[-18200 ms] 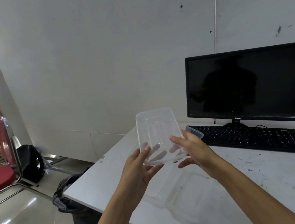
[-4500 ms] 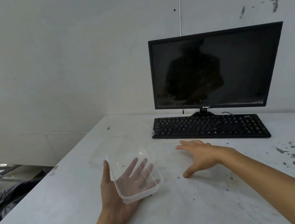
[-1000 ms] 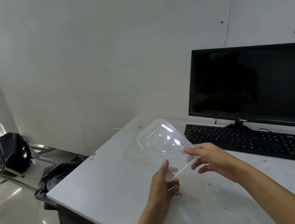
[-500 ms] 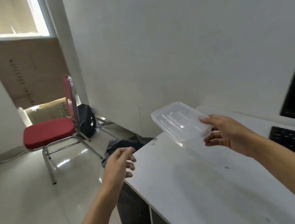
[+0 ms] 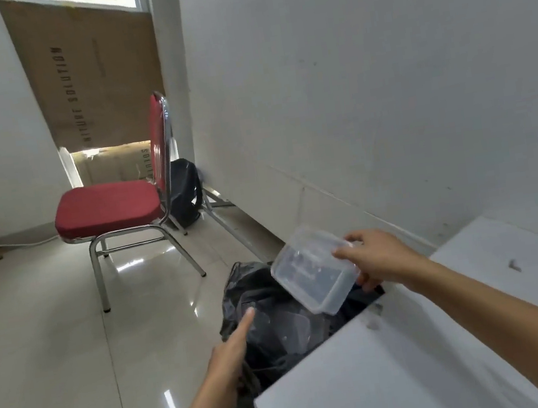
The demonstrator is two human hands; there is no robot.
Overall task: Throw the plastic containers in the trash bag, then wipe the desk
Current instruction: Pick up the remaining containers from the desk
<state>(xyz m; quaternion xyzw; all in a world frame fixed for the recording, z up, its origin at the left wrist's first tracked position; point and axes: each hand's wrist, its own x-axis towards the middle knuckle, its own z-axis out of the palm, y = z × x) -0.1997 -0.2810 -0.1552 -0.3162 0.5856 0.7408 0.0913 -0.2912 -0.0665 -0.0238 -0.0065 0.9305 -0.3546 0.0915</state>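
Observation:
My right hand (image 5: 377,259) grips a clear plastic container (image 5: 311,268) by its right end and holds it tilted in the air above the black trash bag (image 5: 278,327). The bag stands on the floor against the left end of the white desk (image 5: 404,368). My left hand (image 5: 231,351) reaches down over the bag's near edge with the index finger stretched out; I cannot tell whether the other fingers pinch the bag's rim. The desk's visible left part carries nothing but a few small marks.
A red padded chair (image 5: 112,208) with chrome legs stands on the glossy tiled floor to the left. A black backpack (image 5: 184,191) leans behind it by the white wall. Brown cardboard boxes (image 5: 95,86) rest against the far wall under a window.
My view has swung left and down off the desk. My right hand has carried the container out past the desk's end, over the trash bag. My left hand has dropped to the bag.

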